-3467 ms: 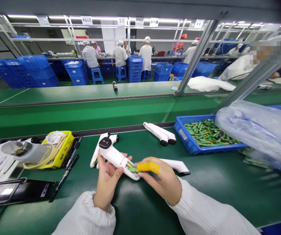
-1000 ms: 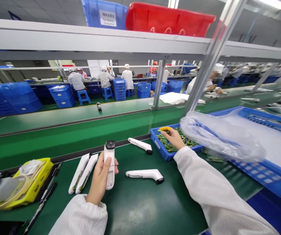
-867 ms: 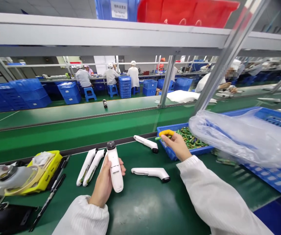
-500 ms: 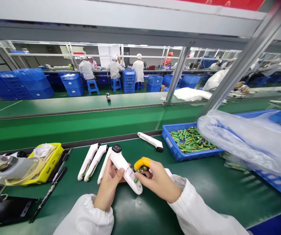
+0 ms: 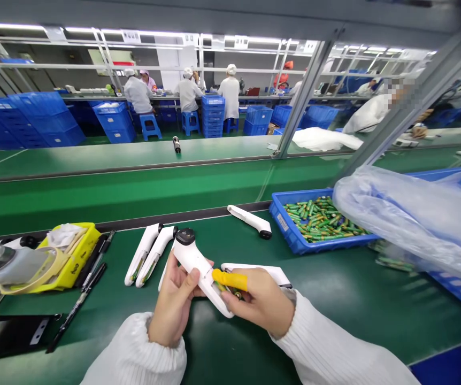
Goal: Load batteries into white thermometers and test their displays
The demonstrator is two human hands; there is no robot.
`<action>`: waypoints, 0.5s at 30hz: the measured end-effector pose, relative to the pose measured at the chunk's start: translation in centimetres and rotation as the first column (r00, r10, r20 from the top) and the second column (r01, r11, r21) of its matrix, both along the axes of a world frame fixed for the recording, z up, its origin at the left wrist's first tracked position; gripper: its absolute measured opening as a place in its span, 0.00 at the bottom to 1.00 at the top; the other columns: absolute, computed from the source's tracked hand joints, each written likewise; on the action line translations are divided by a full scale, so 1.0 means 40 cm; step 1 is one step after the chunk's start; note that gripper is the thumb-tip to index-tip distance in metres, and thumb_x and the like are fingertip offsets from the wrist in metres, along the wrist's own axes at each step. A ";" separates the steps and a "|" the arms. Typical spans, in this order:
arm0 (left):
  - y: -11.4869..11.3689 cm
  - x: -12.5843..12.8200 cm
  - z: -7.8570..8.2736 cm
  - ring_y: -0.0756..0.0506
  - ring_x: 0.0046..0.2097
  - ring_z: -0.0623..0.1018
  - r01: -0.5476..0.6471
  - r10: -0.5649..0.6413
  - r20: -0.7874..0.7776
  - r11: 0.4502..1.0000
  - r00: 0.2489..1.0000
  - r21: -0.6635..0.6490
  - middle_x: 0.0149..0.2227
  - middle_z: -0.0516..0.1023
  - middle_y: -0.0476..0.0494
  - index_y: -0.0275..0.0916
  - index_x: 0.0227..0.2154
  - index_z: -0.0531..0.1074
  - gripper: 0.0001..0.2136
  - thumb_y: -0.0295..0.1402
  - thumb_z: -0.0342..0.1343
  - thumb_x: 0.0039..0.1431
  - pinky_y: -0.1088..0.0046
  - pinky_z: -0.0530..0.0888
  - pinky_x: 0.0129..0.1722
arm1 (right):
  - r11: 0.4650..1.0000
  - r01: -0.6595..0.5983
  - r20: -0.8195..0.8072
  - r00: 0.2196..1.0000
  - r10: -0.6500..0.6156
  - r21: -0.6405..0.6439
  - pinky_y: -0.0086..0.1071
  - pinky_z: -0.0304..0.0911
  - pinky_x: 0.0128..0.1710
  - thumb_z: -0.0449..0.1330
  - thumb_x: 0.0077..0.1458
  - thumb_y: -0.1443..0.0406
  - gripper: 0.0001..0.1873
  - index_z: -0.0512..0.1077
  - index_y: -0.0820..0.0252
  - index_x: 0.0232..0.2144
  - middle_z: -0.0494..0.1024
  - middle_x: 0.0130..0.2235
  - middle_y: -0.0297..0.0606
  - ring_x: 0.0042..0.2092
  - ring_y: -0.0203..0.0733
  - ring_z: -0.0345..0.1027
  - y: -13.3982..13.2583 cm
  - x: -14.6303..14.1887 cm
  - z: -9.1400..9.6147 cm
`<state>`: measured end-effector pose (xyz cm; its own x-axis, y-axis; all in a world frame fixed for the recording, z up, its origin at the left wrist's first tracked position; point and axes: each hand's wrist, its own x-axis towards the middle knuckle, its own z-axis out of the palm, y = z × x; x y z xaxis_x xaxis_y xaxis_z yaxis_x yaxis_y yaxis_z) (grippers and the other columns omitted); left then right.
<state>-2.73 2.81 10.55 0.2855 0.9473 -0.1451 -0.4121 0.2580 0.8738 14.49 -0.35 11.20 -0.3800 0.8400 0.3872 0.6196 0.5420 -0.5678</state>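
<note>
My left hand [image 5: 174, 302] is closed round a white handheld device [image 5: 193, 262] with a black round head, held tilted over the green bench. My right hand [image 5: 260, 302], with a yellow finger cot [image 5: 229, 279] on the forefinger, presses green batteries [image 5: 233, 291] into the device's open handle. Another white device [image 5: 254, 268] lies just behind my right hand. Two more white devices [image 5: 148, 254] lie side by side to the left, and a further white device [image 5: 250, 220] lies near the blue tray [image 5: 290, 235] of green batteries [image 5: 322, 220].
A yellow box [image 5: 76, 254] with tape rolls, black pens [image 5: 90, 280] and a black flat item [image 5: 6, 334] sit at the left. A clear plastic bag [image 5: 410, 219] covers a blue crate at the right. Workers in white sit at far benches beyond the green conveyor [image 5: 134, 187].
My right hand went to the blue tray, took batteries and came back to the device. My left hand turned the device from upright to tilted, handle toward my right hand.
</note>
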 end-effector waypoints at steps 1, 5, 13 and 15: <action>0.003 -0.003 -0.004 0.42 0.38 0.79 -0.016 0.016 -0.007 1.000 1.000 0.004 0.38 0.77 0.43 0.44 0.51 0.59 0.27 0.41 0.63 0.51 0.73 0.77 0.28 | 0.998 -0.008 0.067 0.998 0.004 0.059 0.31 0.58 0.25 0.52 0.59 0.65 0.11 0.74 0.63 0.32 0.71 0.26 0.38 0.26 0.38 0.64 0.000 0.000 0.000; 0.013 -0.008 -0.018 0.43 0.39 0.79 -0.061 0.062 -0.026 0.998 0.998 0.029 0.39 0.77 0.44 0.45 0.51 0.60 0.25 0.41 0.61 0.53 0.72 0.77 0.30 | 0.987 -0.009 0.164 0.986 -0.018 0.163 0.37 0.64 0.33 0.46 0.63 0.63 0.19 0.74 0.65 0.33 0.74 0.34 0.48 0.34 0.45 0.68 -0.001 -0.004 0.002; -0.001 0.007 0.005 0.41 0.44 0.78 -0.071 0.074 -0.020 0.991 0.997 0.109 0.43 0.77 0.43 0.49 0.55 0.56 0.30 0.43 0.61 0.52 0.68 0.77 0.37 | 0.953 -0.065 -0.699 0.695 -0.168 -0.294 0.30 0.63 0.28 0.53 0.61 0.57 0.12 0.68 0.59 0.38 0.73 0.35 0.39 0.27 0.33 0.65 0.001 0.022 0.029; -0.002 0.010 0.004 0.40 0.44 0.78 -0.071 0.074 -0.020 0.991 0.997 0.111 0.42 0.77 0.43 0.48 0.55 0.56 0.30 0.42 0.62 0.51 0.67 0.77 0.36 | 0.897 -0.271 -0.815 0.561 -0.148 -0.349 0.27 0.59 0.22 0.54 0.60 0.54 0.14 0.66 0.60 0.34 0.74 0.34 0.39 0.23 0.30 0.62 0.006 0.025 0.030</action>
<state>-2.32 2.74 10.70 0.2131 0.9760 -0.0445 -0.4050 0.1297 0.9051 15.50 -0.10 12.38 -0.1381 0.9710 0.1954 -0.2440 0.1579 -0.9568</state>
